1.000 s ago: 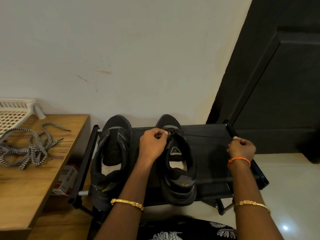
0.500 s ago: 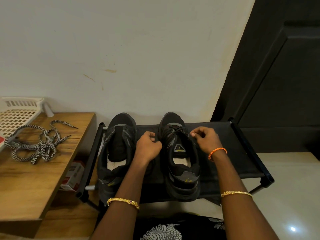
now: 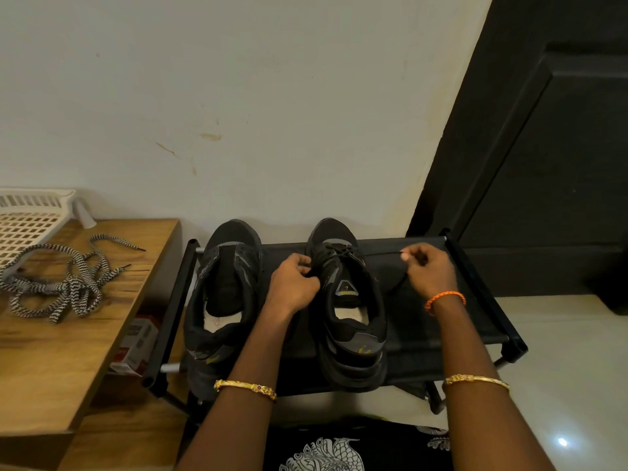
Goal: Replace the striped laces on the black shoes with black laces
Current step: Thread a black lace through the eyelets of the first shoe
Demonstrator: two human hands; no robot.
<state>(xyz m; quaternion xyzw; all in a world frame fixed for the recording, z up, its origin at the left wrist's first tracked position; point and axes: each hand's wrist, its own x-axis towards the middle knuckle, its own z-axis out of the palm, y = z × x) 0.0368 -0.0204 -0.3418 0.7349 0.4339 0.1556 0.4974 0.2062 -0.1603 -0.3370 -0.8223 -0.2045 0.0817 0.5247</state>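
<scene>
Two black shoes stand toes to the wall on a black rack [image 3: 475, 300]. The left shoe [image 3: 224, 300] has no lace. The right shoe [image 3: 350, 311] carries a black lace [image 3: 377, 254] through its front eyelets. My left hand [image 3: 295, 283] grips the left side of the right shoe near the eyelets. To the shoe's right, my right hand [image 3: 430, 270] pinches the black lace, which runs taut from the shoe to my fingers. The striped laces [image 3: 61, 283] lie in a loose heap on the wooden table at the left.
The wooden table [image 3: 68, 351] sits left of the rack, with a white plastic basket [image 3: 30, 219] at its back corner. A small red and white box [image 3: 136, 345] sits under the table edge. A dark door [image 3: 543, 164] stands at the right, above pale floor [image 3: 571, 368].
My right hand swung in to the shoe's tongue half a second ago and has now moved back out to the right, drawing the black lace taut. My left hand stays at the shoe.
</scene>
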